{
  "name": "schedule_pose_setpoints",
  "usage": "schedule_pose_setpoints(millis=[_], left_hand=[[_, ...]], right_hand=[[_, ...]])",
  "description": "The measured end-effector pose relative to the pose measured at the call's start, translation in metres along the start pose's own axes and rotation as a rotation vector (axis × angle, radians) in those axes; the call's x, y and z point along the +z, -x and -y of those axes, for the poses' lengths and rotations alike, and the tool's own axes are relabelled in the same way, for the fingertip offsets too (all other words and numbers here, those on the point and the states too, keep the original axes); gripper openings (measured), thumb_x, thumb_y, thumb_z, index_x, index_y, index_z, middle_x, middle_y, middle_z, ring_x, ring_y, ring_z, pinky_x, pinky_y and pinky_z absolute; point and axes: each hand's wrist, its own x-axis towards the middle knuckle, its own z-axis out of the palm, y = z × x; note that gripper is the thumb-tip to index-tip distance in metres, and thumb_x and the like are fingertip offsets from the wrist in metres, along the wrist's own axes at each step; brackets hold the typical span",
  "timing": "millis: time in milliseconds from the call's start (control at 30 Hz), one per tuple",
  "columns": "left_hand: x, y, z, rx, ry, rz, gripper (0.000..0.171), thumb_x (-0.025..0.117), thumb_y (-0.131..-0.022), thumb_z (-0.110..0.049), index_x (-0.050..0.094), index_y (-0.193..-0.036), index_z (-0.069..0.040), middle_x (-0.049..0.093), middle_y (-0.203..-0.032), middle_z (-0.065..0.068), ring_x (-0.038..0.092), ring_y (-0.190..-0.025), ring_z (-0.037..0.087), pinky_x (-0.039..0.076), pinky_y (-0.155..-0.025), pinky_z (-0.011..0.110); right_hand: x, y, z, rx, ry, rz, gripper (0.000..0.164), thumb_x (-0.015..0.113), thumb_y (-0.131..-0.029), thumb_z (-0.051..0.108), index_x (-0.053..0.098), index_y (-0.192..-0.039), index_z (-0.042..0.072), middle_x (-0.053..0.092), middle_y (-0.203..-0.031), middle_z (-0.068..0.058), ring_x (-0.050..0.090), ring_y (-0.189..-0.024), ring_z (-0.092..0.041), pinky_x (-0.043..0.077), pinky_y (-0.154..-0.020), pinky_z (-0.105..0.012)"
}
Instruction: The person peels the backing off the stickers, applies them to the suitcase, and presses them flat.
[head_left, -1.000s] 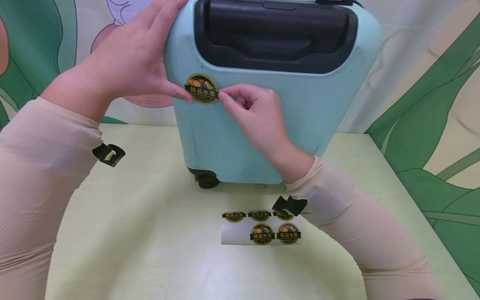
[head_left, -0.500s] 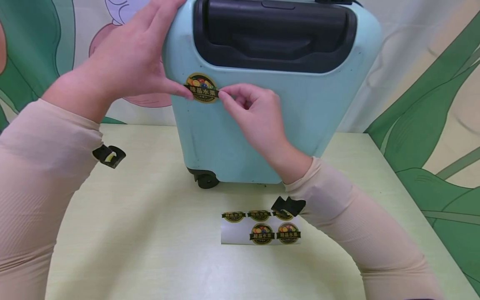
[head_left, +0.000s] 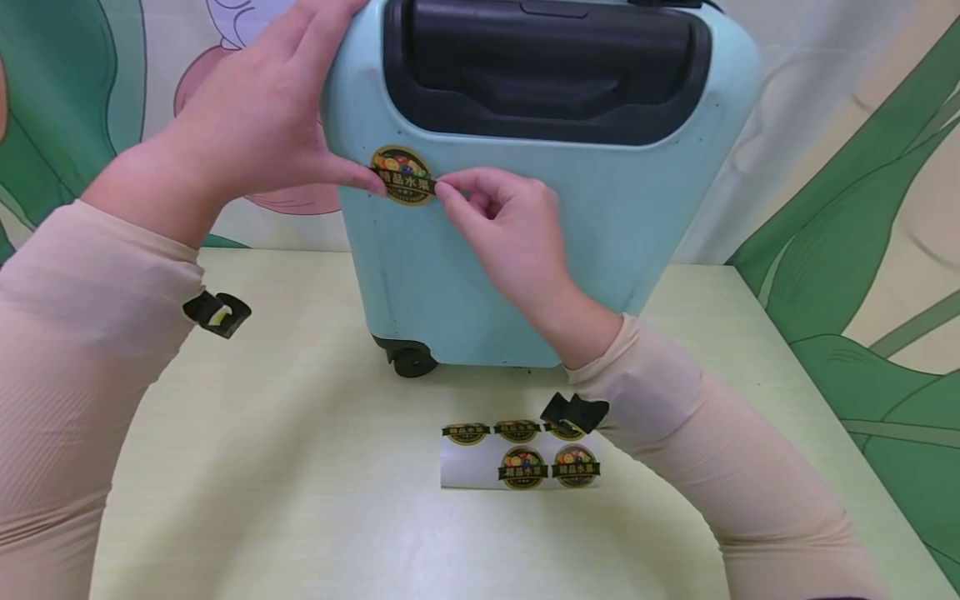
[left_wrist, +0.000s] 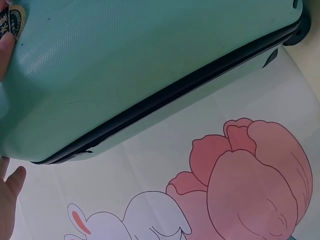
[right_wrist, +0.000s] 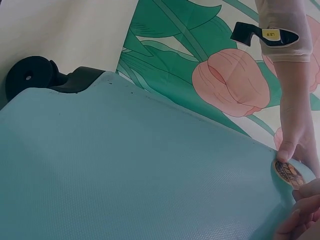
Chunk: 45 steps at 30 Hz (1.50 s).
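A round black-and-gold fruit sticker (head_left: 405,171) lies against the upper left front of a light blue suitcase (head_left: 480,275) standing on the table. My left hand (head_left: 255,117) is spread along the suitcase's left side, its outstretched thumb pressing the sticker's left edge; its other fingertips run past the top of the head view. With thumb and forefinger, my right hand (head_left: 517,225) pinches the right tip of the sticker's dark banner. The right wrist view shows the sticker (right_wrist: 287,172) between both hands, while the left wrist view catches only part of it.
On the pale table (head_left: 262,467), in front of the suitcase, lies a white sheet (head_left: 468,471) with several matching stickers, partly overlapped by the black strap (head_left: 576,412) on the right sleeve. Behind hangs a printed cloth (head_left: 862,250). One black wheel (head_left: 414,362) shows at the suitcase's lower left.
The head view has shifted a touch, so the scene sits slightly farther left. Both hands keep their places at the sticker.
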Motion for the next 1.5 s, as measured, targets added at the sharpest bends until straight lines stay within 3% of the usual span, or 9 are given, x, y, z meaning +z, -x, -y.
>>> schedule_pose_setpoints(millis=[367, 667, 800, 967, 1067, 1267, 1500], left_hand=[[0.000, 0.000, 0.000, 0.013, 0.002, -0.016, 0.109, 0.079, -0.071, -0.041, 0.010, -0.150, -0.012, 0.028, -0.144, 0.014, 0.032, -0.126, 0.030, 0.039, -0.096, 0.049], [-0.001, 0.002, 0.001, 0.033, 0.016, -0.020, 0.094, 0.072, -0.081, -0.036, 0.012, -0.149, -0.011, 0.029, -0.142, 0.015, 0.038, -0.112, 0.033, 0.044, -0.082, 0.051], [0.000, 0.001, -0.002, 0.009, 0.008, -0.025, 0.108, 0.078, -0.070, -0.045, 0.012, -0.149, -0.012, 0.029, -0.143, 0.015, 0.038, -0.118, 0.032, 0.043, -0.089, 0.051], [0.008, -0.001, -0.004, 0.064, 0.001, -0.111, 0.124, 0.084, -0.054, -0.054, 0.014, -0.146, -0.008, 0.033, -0.138, 0.019, 0.036, -0.123, 0.032, 0.035, -0.101, 0.044], [0.010, -0.001, -0.003, 0.090, -0.017, -0.143, 0.124, 0.084, -0.054, -0.053, 0.015, -0.145, -0.005, 0.034, -0.136, 0.022, 0.035, -0.125, 0.033, 0.032, -0.104, 0.042], [0.008, -0.001, -0.005, 0.057, 0.002, -0.122, 0.121, 0.084, -0.057, -0.049, 0.015, -0.146, -0.007, 0.035, -0.134, 0.022, 0.034, -0.125, 0.033, 0.032, -0.103, 0.043], [0.005, 0.001, -0.004, 0.043, 0.020, -0.113, 0.107, 0.080, -0.069, -0.041, 0.015, -0.147, -0.008, 0.035, -0.136, 0.020, 0.036, -0.123, 0.032, 0.035, -0.101, 0.044]], right_hand=[[0.000, -0.001, 0.001, 0.024, 0.008, -0.003, 0.015, 0.066, -0.087, 0.013, 0.073, -0.093, 0.003, 0.049, -0.059, -0.006, 0.040, -0.055, -0.017, 0.029, -0.050, -0.024], [0.001, -0.001, 0.000, 0.018, 0.012, 0.001, 0.015, 0.065, -0.087, 0.013, 0.073, -0.095, 0.003, 0.049, -0.059, -0.006, 0.040, -0.055, -0.016, 0.030, -0.051, -0.023], [0.001, -0.001, 0.000, 0.014, 0.010, 0.008, 0.015, 0.065, -0.087, 0.012, 0.073, -0.096, 0.002, 0.049, -0.059, -0.006, 0.040, -0.055, -0.017, 0.030, -0.051, -0.024], [0.001, -0.001, 0.001, 0.006, 0.012, 0.011, 0.016, 0.065, -0.087, 0.012, 0.073, -0.096, 0.002, 0.048, -0.059, -0.006, 0.040, -0.054, -0.017, 0.030, -0.050, -0.024], [0.001, 0.000, 0.001, 0.002, 0.014, 0.014, 0.016, 0.065, -0.087, 0.012, 0.073, -0.097, 0.002, 0.048, -0.059, -0.006, 0.040, -0.054, -0.016, 0.030, -0.050, -0.024], [0.001, 0.000, 0.002, -0.007, 0.012, 0.010, 0.016, 0.065, -0.087, 0.012, 0.073, -0.097, 0.002, 0.047, -0.058, -0.006, 0.040, -0.053, -0.016, 0.030, -0.050, -0.024], [0.001, -0.001, 0.002, -0.012, 0.022, 0.007, 0.016, 0.065, -0.087, 0.012, 0.073, -0.097, 0.002, 0.048, -0.058, -0.006, 0.040, -0.054, -0.016, 0.030, -0.050, -0.024]])
